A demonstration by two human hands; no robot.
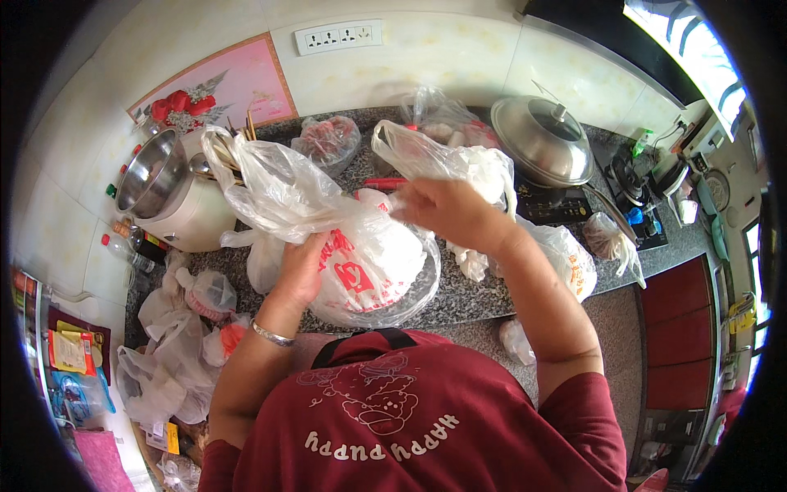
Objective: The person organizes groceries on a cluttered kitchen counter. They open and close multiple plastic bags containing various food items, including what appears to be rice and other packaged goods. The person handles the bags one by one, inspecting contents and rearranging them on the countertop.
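My left hand (305, 264) grips the gathered neck of a white plastic bag with red print (363, 277), its loose top spreading up and to the left. Under that bag lies a round bowl-like shape wrapped in clear plastic (424, 295). At the upper right of the printed bag is my right hand (430, 206), blurred, with its fingers bent close to the bag; whether they pinch any plastic cannot be told. Just beyond my right hand stands another thin white plastic bag (486, 166), its contents hidden.
A lidded steel wok (544, 141) sits on a hob at the right. Steel bowls (152, 175) rest on a white cooker (197, 215) at the left. More filled plastic bags (166, 363) crowd the granite counter's left side, and a printed bag (562, 258) lies near its front edge.
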